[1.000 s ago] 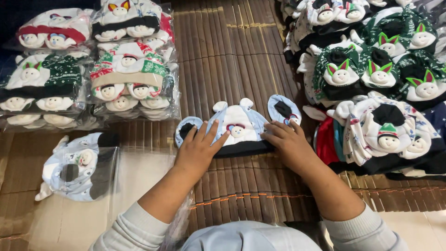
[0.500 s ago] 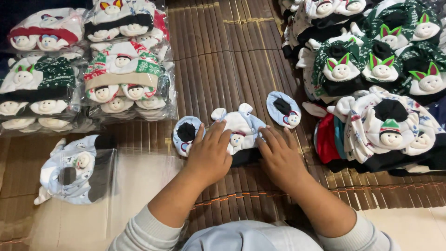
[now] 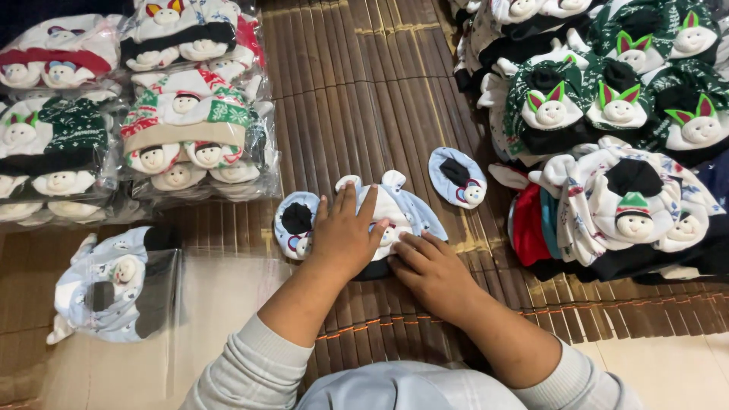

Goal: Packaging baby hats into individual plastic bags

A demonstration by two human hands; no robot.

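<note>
A small light-blue baby hat (image 3: 402,206) with two ears and a snowman face lies on the brown bamboo mat (image 3: 364,99). My left hand (image 3: 345,235) lies flat on the hat's left side, fingers spread. My right hand (image 3: 431,267) presses its lower right edge with bent fingers. A light-blue bootie (image 3: 295,224) with a black opening sits just left of my left hand. A second matching bootie (image 3: 459,176) lies to the upper right of the hat, apart from both hands.
Clear plastic packs of snowman hat sets (image 3: 186,129) are stacked at the left. A loose heap of green, white and red hats (image 3: 615,152) fills the right. One bagged light-blue set (image 3: 114,285) lies at the lower left on pale floor.
Both hands have drawn closer together on the hat, folding its sides inward. The right hand slid left, away from the right bootie. The view shifted slightly.
</note>
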